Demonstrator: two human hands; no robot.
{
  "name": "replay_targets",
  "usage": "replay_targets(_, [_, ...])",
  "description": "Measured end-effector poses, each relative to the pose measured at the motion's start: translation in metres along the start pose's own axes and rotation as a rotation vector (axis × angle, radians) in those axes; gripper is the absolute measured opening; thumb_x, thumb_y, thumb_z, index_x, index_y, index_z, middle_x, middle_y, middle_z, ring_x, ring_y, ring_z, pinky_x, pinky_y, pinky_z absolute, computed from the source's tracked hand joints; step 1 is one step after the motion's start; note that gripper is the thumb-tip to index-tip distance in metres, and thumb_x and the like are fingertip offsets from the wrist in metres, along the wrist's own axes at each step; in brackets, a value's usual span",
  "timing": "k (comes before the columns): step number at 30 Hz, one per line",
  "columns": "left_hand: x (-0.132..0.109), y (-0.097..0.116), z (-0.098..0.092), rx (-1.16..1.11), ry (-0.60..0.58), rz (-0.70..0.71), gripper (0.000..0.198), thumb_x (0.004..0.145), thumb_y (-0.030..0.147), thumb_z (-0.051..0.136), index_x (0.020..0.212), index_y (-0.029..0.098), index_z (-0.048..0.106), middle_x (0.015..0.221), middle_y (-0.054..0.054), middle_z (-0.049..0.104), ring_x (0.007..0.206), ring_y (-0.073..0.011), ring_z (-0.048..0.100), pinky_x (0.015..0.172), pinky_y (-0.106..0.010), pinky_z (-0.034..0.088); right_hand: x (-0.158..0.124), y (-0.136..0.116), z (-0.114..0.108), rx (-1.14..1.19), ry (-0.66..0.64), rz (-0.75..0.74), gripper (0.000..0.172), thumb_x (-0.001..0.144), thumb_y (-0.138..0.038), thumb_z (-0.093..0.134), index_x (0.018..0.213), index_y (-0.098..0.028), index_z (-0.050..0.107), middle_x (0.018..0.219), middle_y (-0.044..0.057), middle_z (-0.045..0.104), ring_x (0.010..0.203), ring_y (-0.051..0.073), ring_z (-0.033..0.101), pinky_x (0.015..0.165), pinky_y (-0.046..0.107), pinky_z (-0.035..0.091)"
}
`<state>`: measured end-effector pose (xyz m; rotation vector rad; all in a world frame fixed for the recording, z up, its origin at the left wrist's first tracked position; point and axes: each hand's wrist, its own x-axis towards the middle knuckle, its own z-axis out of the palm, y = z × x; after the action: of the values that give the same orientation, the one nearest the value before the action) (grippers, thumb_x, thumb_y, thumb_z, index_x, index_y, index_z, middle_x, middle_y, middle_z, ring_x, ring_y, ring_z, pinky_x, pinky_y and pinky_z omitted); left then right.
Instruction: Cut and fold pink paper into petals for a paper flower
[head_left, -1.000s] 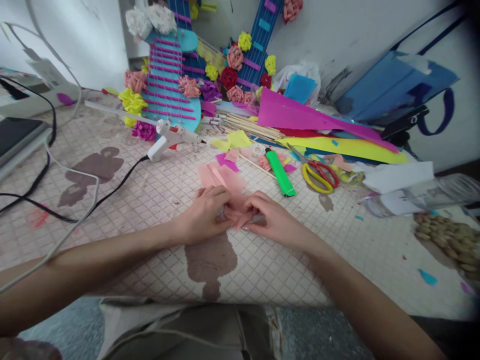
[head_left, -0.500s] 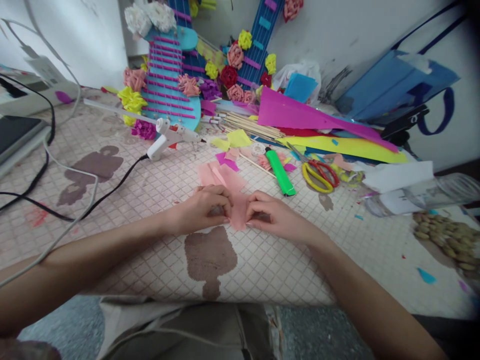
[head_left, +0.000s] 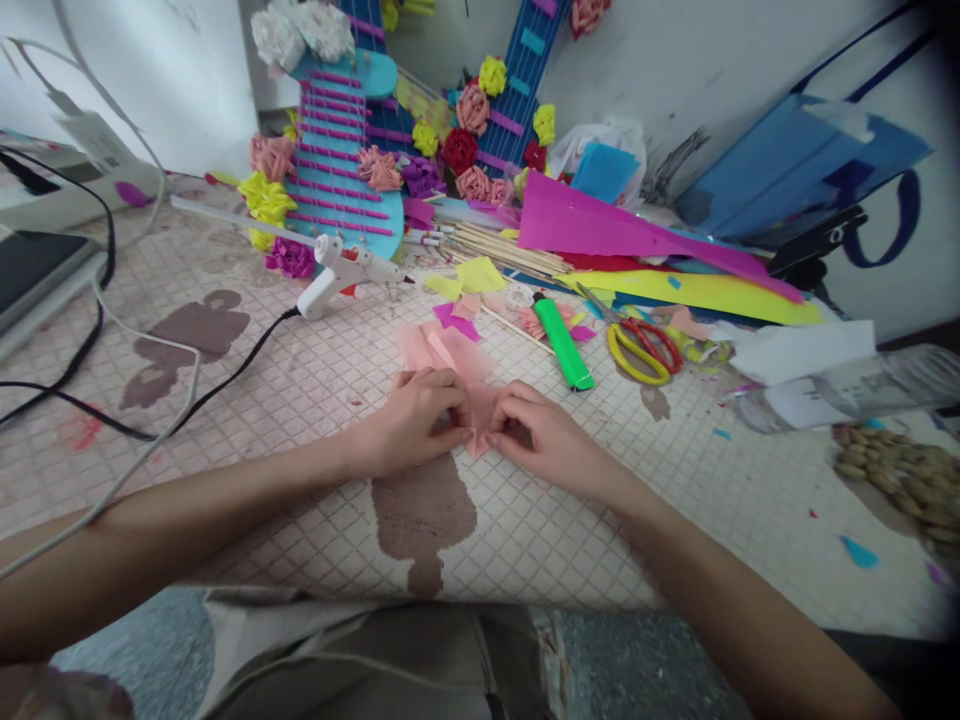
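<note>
Between my hands is a small piece of pink crepe paper (head_left: pixel 480 405), its near end folded to a point. My left hand (head_left: pixel 420 420) pinches its left edge between thumb and fingers. On the other side my right hand (head_left: pixel 536 430) pinches the right edge in the same way. More pink paper pieces (head_left: pixel 431 345) lie just beyond my left hand. A green box cutter (head_left: pixel 564 345) rests on the table past my right hand, with red-and-yellow scissors (head_left: pixel 637 350) to its right.
A white glue gun (head_left: pixel 345 275) with a black cord lies at the back left. Paper-flower-covered blue guitar shapes (head_left: pixel 349 170) lean at the back. Wooden sticks (head_left: pixel 502 245), magenta paper (head_left: pixel 600 225), a clear jar (head_left: pixel 885 385) and shelled nuts or similar pieces (head_left: pixel 892 475) lie rightward.
My fingers have drawn closer together, and the near end of the pink paper has gone from a flat strip to a folded point. The view has shifted slightly.
</note>
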<state>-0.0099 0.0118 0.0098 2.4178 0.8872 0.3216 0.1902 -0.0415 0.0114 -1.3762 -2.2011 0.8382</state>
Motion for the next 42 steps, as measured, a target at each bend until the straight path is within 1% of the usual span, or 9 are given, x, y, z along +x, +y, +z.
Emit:
replay_targets(11, [0.000, 0.000, 0.005, 0.027, 0.031, -0.016, 0.007, 0.079, 0.022, 0.061, 0.076, 0.016, 0.060, 0.090, -0.004, 0.060, 0.094, -0.0232, 0.054, 0.083, -0.040, 0.033, 0.000, -0.002, 0.005, -0.070, 0.035, -0.007, 0.012, 0.082, -0.009, 0.054, 0.076, -0.019, 0.050, 0.088, 0.003, 0.051, 0.083, 0.015, 0.051, 0.072, 0.029, 0.042])
replay_targets(16, [0.000, 0.001, 0.004, 0.019, 0.033, -0.017, 0.008, 0.080, 0.023, 0.061, 0.075, 0.017, 0.059, 0.090, -0.004, 0.061, 0.093, -0.0229, 0.054, 0.082, -0.039, 0.033, 0.001, -0.002, 0.008, -0.095, 0.063, 0.027, 0.011, 0.082, -0.010, 0.054, 0.078, -0.020, 0.050, 0.089, 0.003, 0.051, 0.082, 0.016, 0.051, 0.071, 0.030, 0.043])
replay_targets(20, [-0.001, 0.004, 0.003, 0.012, 0.032, -0.044, 0.003, 0.078, 0.020, 0.060, 0.079, 0.017, 0.059, 0.091, -0.004, 0.061, 0.095, -0.0233, 0.054, 0.082, -0.039, 0.033, 0.000, -0.002, 0.010, -0.117, 0.079, 0.019, 0.010, 0.083, -0.011, 0.054, 0.079, -0.020, 0.050, 0.090, 0.004, 0.051, 0.085, 0.017, 0.052, 0.074, 0.032, 0.044])
replay_targets(25, [-0.001, 0.005, 0.005, 0.008, 0.046, -0.060, 0.003, 0.079, 0.020, 0.060, 0.082, 0.017, 0.059, 0.092, -0.004, 0.061, 0.096, -0.0233, 0.053, 0.084, -0.039, 0.034, 0.000, -0.002, 0.008, -0.081, 0.068, 0.011, 0.011, 0.082, -0.009, 0.054, 0.078, -0.019, 0.051, 0.089, 0.003, 0.052, 0.085, 0.017, 0.052, 0.075, 0.031, 0.044])
replay_targets(29, [-0.001, 0.004, 0.006, -0.010, 0.062, -0.039, 0.008, 0.080, 0.024, 0.061, 0.084, 0.017, 0.060, 0.093, -0.005, 0.063, 0.095, -0.0229, 0.054, 0.084, -0.040, 0.034, 0.000, 0.000, -0.003, 0.056, -0.014, -0.008, 0.011, 0.080, -0.010, 0.057, 0.082, -0.020, 0.054, 0.091, 0.002, 0.051, 0.085, 0.015, 0.054, 0.076, 0.030, 0.046])
replay_targets(32, [-0.002, 0.002, 0.003, -0.063, 0.037, -0.004, 0.018, 0.077, 0.025, 0.066, 0.094, 0.020, 0.063, 0.101, -0.005, 0.063, 0.101, -0.0237, 0.054, 0.087, -0.042, 0.034, 0.001, 0.002, -0.011, 0.134, -0.111, -0.058, 0.016, 0.078, -0.009, 0.061, 0.089, -0.021, 0.058, 0.098, 0.002, 0.053, 0.095, 0.017, 0.054, 0.083, 0.032, 0.046])
replay_targets(36, [-0.003, -0.005, -0.004, -0.115, -0.064, 0.109, 0.004, 0.078, 0.023, 0.066, 0.080, 0.023, 0.069, 0.108, -0.004, 0.061, 0.106, -0.0231, 0.054, 0.091, -0.042, 0.033, 0.002, 0.005, -0.017, 0.130, -0.200, -0.108, 0.014, 0.081, -0.009, 0.059, 0.083, -0.022, 0.063, 0.107, 0.003, 0.052, 0.104, 0.018, 0.052, 0.092, 0.035, 0.044])
replay_targets(37, [-0.003, -0.007, -0.006, -0.119, -0.080, 0.129, 0.005, 0.079, 0.020, 0.065, 0.078, 0.023, 0.070, 0.109, -0.003, 0.061, 0.106, -0.0232, 0.054, 0.091, -0.041, 0.033, 0.002, 0.006, -0.017, 0.122, -0.212, -0.109, 0.014, 0.081, -0.008, 0.059, 0.082, -0.022, 0.063, 0.107, 0.003, 0.052, 0.105, 0.018, 0.052, 0.092, 0.035, 0.044])
replay_targets(42, [-0.003, -0.017, -0.011, -0.162, -0.132, 0.172, 0.007, 0.081, 0.018, 0.063, 0.083, 0.021, 0.069, 0.116, -0.003, 0.058, 0.112, -0.0234, 0.052, 0.098, -0.042, 0.032, 0.002, 0.011, -0.018, 0.110, -0.217, -0.107, 0.011, 0.080, -0.011, 0.062, 0.083, -0.021, 0.062, 0.102, 0.003, 0.052, 0.101, 0.017, 0.053, 0.088, 0.033, 0.045])
